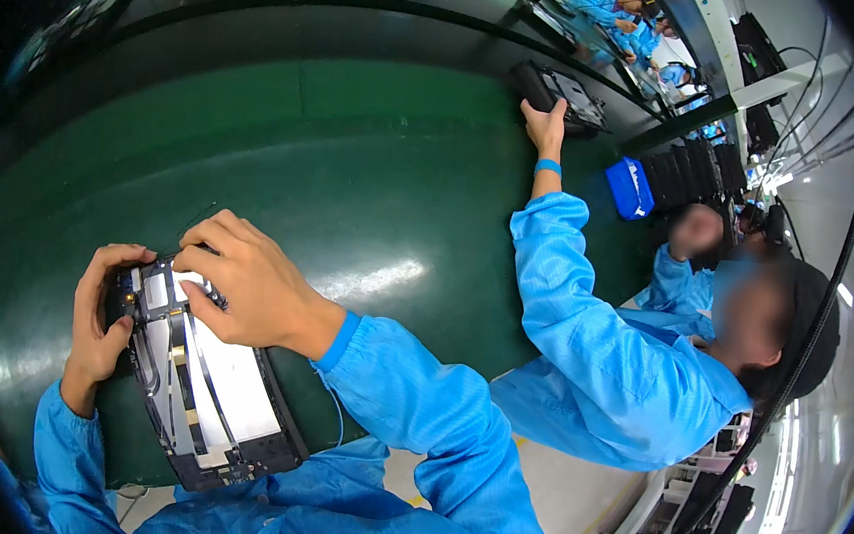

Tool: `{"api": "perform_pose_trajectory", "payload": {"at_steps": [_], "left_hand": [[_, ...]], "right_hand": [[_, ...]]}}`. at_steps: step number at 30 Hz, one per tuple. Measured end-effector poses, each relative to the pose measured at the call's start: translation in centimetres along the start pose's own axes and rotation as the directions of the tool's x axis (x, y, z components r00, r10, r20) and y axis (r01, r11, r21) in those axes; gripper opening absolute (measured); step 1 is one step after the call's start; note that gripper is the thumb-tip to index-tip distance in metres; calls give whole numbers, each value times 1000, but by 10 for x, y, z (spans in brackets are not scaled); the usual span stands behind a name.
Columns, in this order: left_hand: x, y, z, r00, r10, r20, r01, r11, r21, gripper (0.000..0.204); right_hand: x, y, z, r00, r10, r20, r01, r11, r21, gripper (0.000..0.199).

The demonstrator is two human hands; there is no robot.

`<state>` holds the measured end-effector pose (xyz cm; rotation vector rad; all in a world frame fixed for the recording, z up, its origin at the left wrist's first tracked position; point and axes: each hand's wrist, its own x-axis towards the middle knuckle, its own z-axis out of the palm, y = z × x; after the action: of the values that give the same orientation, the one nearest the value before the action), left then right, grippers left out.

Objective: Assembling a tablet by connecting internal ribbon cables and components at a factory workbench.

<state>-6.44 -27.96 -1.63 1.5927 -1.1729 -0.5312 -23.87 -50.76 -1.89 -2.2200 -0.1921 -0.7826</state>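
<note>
Tablet frame [207,380], open-backed with a pale inner panel, lies at the table's [355,161] near edge, long axis running away toward the far left. Left hand [102,317] grips its far end; right hand [245,283] presses curled fingers there too.
</note>
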Motion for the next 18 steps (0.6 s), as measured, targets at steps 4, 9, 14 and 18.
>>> {"api": "perform_pose_trajectory", "payload": {"at_steps": [4,9,14,18], "left_hand": [[4,11,-7,999,-4,33,4,1000,11,77],[9,18,-4,997,-56,54,57,998,-18,78],[7,21,-6,996,-51,70,52,999,-8,77],[6,23,-6,995,-66,71,66,998,-1,75]], "right_hand": [[6,-4,-6,1000,-14,-22,14,999,-30,19],[6,-4,-7,997,-53,-55,51,998,-34,15],[7,-6,-6,996,-83,-44,80,995,-52,14],[5,-6,-3,997,-77,-28,76,996,-56,15]]}}
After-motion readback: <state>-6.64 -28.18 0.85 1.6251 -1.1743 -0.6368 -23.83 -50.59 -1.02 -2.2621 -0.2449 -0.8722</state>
